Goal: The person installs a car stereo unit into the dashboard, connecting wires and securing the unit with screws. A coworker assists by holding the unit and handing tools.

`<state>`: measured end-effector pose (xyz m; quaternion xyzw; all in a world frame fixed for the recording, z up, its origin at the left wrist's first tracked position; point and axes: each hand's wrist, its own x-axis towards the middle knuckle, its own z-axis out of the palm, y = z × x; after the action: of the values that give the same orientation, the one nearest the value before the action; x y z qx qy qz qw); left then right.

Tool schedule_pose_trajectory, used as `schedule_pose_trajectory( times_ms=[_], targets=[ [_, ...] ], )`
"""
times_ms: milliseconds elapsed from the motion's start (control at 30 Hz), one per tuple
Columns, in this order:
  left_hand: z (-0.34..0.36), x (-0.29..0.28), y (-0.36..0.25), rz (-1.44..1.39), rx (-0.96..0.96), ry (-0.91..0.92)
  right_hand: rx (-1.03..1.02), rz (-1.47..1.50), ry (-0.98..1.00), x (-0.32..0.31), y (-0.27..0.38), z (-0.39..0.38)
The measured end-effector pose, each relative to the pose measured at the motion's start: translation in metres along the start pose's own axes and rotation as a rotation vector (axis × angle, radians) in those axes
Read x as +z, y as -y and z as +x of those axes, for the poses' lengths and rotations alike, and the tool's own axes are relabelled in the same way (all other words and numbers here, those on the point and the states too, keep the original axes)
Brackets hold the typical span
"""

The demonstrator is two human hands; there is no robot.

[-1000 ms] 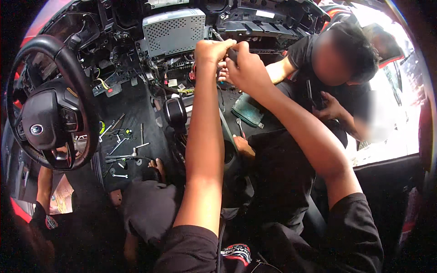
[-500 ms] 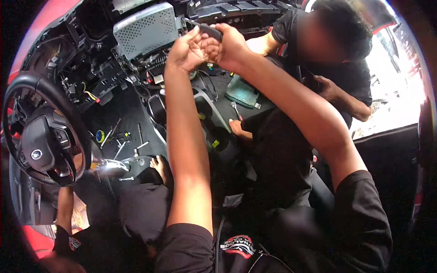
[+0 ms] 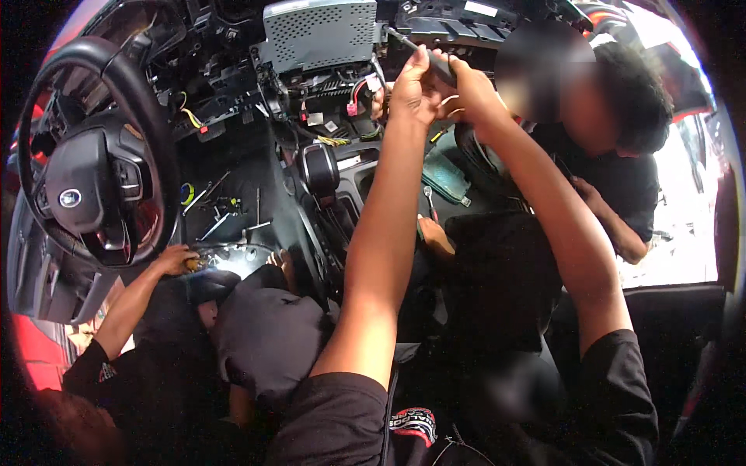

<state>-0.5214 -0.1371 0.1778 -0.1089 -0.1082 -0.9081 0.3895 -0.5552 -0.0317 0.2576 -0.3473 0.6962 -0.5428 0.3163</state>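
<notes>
- Slim screwdriver-like tool [image 3: 440, 68]: thick dark handle, thin metal shaft slanting up-left to the right edge of a silver perforated box [image 3: 320, 40].
- Left hand [image 3: 416, 89] pinches its handle near the shaft.
- Right hand [image 3: 475, 92] curls around the handle's rear.
- Below them, a teal pouch [image 3: 447, 179]; far left, a steering wheel [image 3: 93, 182].

A steering wheel [image 3: 89, 182] and bared dashboard [image 3: 221, 62] show a car interior [image 3: 241, 167].
</notes>
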Motion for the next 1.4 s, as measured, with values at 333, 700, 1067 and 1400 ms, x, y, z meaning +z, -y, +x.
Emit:
schedule_pose_trajectory(
  times_ms=[333,700,1067,1400],
  targets=[
    [-0.01,0.044,-0.005,1.037,0.351,-0.724,-0.892,-1.101,-0.193,-0.007,-0.017,-0.001],
    [-0.018,0.014,-0.024,0.206,-0.04,0.089,0.175,0.973,0.158,0.042,-0.003,0.002],
    [-0.012,-0.007,-0.012,-0.283,-0.014,0.335,0.188,0.846,0.062,0.049,0.001,-0.006],
    [-0.012,0.055,-0.04,0.632,0.038,-0.473,-0.995,-0.85,-0.197,0.009,-0.012,0.002]
  ],
)
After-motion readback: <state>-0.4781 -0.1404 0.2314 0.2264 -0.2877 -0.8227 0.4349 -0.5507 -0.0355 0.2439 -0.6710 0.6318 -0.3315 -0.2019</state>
